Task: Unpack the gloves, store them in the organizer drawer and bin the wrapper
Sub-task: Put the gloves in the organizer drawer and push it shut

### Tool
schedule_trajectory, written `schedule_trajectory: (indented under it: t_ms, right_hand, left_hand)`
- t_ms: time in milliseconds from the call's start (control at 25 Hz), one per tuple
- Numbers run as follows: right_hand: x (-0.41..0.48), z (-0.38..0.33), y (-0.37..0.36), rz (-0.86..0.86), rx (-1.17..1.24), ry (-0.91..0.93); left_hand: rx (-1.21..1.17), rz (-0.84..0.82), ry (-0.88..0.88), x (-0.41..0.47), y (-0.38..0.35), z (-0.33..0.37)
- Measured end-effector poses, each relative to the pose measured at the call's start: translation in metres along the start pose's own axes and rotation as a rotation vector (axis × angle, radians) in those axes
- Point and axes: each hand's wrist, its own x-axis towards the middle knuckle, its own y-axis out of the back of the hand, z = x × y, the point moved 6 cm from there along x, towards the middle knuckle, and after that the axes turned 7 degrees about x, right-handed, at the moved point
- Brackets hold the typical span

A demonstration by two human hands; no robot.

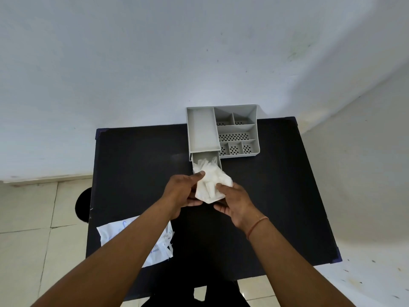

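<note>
Light, limp, slippery disposable gloves (210, 182), half inside drawer (218, 159) near table (132, 156) back edge; pinched by left hand (184, 191) and right hand (235, 202); best gathered underneath.

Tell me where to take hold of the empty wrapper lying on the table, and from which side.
Pinch the wrapper at its bare near-left corner, which overhangs the table edge, coming in from the left. It lies flat, so an overhanging corner is easiest to pinch. The left forearm covers its middle, and the right side looks torn into loose strips.
</note>
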Motion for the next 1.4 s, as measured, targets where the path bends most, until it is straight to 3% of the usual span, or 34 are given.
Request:
schedule_trajectory:
  t_ms: [240,400,520,600,720,880,1000,1080,1160,1280,1400]
  right_hand:
    - [0.009,-0.016,0.005,0.081,-0.167,0.044]
    - [0.015,-0.05,0.004,0.118,-0.398,0.248]
    - [0.019,-0.075,-0.013,0.175,-0.935,0.561]
    - [0.02,-0.078,-0.024,0.247,-1.191,0.673]
    - [0.024,-0.073,-0.032,0.293,-1.321,0.741]
    - [0.024,-0.068,-0.037,0.291,-1.46,0.789]
    - [0.014,-0.074,-0.031,0.361,-1.429,0.924]
    - [0.005,-0.068,-0.032,0.277,-1.526,1.122]
    - [0.005,-0.05,-0.033,0.03,-1.697,1.163]
    - [0.019,-0.034,-0.029,-0.218,-1.954,0.908]
    - [0.025,-0.034,-0.036,-0.267,-2.012,0.77]
  left_hand:
    - [0.135,0.113,-0.003,0.007,0.004,0.003]
    - [0.167,0.208,-0.059,0.019,0.01,0.018]
    - [0.54,0.353,-0.259,0.024,0.014,0.038]
    - [0.84,0.454,-0.432,0.024,0.008,0.051]
    - [1.008,0.462,-0.547,0.026,-0.007,0.057]
    - [1.188,0.441,-0.521,0.026,-0.016,0.051]
    - [1.238,0.574,-0.658,0.013,-0.009,0.045]
    - [1.386,0.59,-0.829,0.004,-0.012,0.036]
    - [1.583,0.461,-0.903,0.003,-0.019,0.024]
    - [1.823,0.275,-0.793,0.012,-0.023,0.013]
    - [1.871,0.304,-0.826,0.016,-0.024,0.014]
